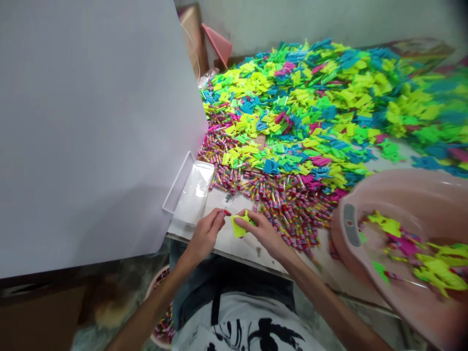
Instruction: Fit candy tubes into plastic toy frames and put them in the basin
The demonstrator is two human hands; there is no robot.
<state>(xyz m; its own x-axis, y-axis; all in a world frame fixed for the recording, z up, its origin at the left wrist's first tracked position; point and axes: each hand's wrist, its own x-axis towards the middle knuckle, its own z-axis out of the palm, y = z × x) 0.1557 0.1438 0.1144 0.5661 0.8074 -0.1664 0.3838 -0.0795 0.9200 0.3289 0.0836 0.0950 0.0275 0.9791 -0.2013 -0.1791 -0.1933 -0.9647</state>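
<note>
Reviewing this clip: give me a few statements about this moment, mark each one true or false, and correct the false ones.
1. The right hand holds a neon yellow plastic piece. True.
2. The left hand is gripping the rim of the pink basin. False: it is over the table, close to the right hand, far from the basin.
3. Small striped tubes lie on the table just beyond the hands. True.
4. The clear plastic tray sits inside the pink basin. False: it sits on the table, beside the white board.
</note>
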